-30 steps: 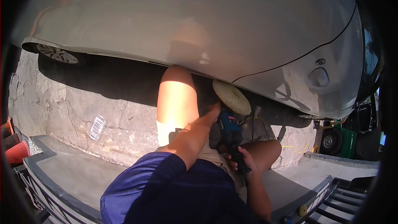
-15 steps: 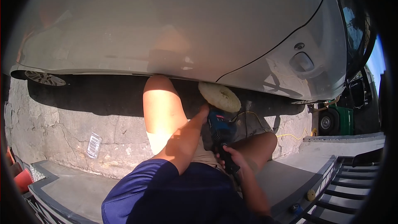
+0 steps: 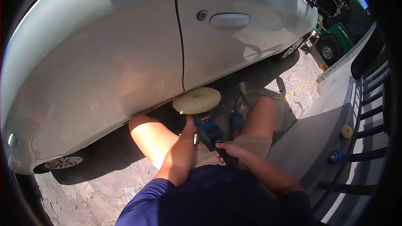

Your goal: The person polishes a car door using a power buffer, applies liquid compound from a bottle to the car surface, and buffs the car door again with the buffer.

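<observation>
A blue and black car polisher (image 3: 209,129) with a round, cream wool pad (image 3: 197,101) is in front of me, between my knees. My right hand (image 3: 230,152) wraps round its black rear handle. At the front, my left hand (image 3: 191,124) grips the polisher just below the pad; most of its fingers are hidden. The pad's far edge is close to the lower side of a silvery car (image 3: 138,58); whether it touches cannot be made out. Dried smudges mark the paint to the left.
A yellow cord (image 3: 293,92) runs over the cracked concrete. To the right stand a dark metal railing (image 3: 370,132), a yellow round pad (image 3: 346,132) and a blue item (image 3: 336,157) on the ledge. A green vehicle (image 3: 341,37) is beyond. Clear plastic (image 3: 130,193) lies lower left.
My view has swung right along the car, so the door handle sits nearer the middle. The polisher has turned with its pad further left and facing the car more squarely. Both hands keep their grip.
</observation>
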{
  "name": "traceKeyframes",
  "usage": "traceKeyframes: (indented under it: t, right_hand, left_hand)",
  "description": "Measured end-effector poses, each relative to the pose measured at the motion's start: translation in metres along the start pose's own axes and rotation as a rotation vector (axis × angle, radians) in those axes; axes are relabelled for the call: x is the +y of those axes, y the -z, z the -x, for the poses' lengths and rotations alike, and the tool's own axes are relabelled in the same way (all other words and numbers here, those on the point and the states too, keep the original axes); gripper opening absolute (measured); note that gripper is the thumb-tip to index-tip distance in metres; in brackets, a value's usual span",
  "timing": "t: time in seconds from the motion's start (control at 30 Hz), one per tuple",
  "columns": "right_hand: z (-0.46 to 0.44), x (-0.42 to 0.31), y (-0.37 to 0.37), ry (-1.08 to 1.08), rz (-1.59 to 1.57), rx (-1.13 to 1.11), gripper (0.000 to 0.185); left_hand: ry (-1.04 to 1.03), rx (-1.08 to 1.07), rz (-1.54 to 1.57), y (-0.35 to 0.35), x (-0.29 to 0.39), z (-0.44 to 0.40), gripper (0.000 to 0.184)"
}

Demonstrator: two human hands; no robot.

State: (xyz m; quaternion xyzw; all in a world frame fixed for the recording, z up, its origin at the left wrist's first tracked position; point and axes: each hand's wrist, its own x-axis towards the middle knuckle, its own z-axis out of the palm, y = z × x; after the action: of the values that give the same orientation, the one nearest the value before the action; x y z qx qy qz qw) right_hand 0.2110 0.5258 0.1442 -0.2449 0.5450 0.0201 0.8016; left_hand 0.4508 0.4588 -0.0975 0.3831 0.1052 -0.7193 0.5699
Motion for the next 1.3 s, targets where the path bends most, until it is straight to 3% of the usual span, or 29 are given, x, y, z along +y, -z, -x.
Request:
traceKeyframes:
  t: [0.13,0.23,0.4,0.67,0.77,0.97,1.0,1.1,1.3]
  right_hand:
    - [0.001,0.003,0.003,0.056,-0.012,0.046,0.026]
    - [-0.003,0.003,0.006,0.092,0.04,0.082,0.026]
    - [0.004,-0.002,0.004,0.075,0.081,0.08,0.029]
    - [-0.005,0.001,-0.007,0.006,0.108,-0.019,0.03]
    - [-0.012,0.004,-0.005,-0.005,0.094,-0.047,0.03]
    - [-0.015,-0.005,0.012,0.067,0.069,0.003,0.035]
    - [-0.019,-0.005,0.02,0.09,0.036,0.006,0.036]
    - [-0.007,-0.023,0.037,0.103,-0.016,0.063,0.04]
    - [-0.002,-0.046,0.056,0.098,0.001,0.165,0.037]
  left_hand:
    - [0.134,-0.028,0.034,-0.037,-0.01,0.028,0.091]
    - [0.125,-0.123,0.004,-0.038,-0.029,0.022,0.09]
    - [0.119,-0.067,-0.001,-0.044,-0.029,0.032,0.086]
    - [-0.064,0.103,0.021,-0.021,-0.01,0.072,0.082]
    - [-0.083,0.035,-0.034,-0.01,-0.005,0.072,0.081]
    - [0.037,-0.071,-0.046,-0.064,-0.027,0.081,0.079]
    - [0.072,-0.086,-0.027,-0.08,-0.031,0.082,0.07]
    - [0.192,-0.11,-0.156,-0.098,-0.041,0.049,0.07]
    - [0.224,-0.132,-0.174,-0.124,-0.053,0.012,0.071]
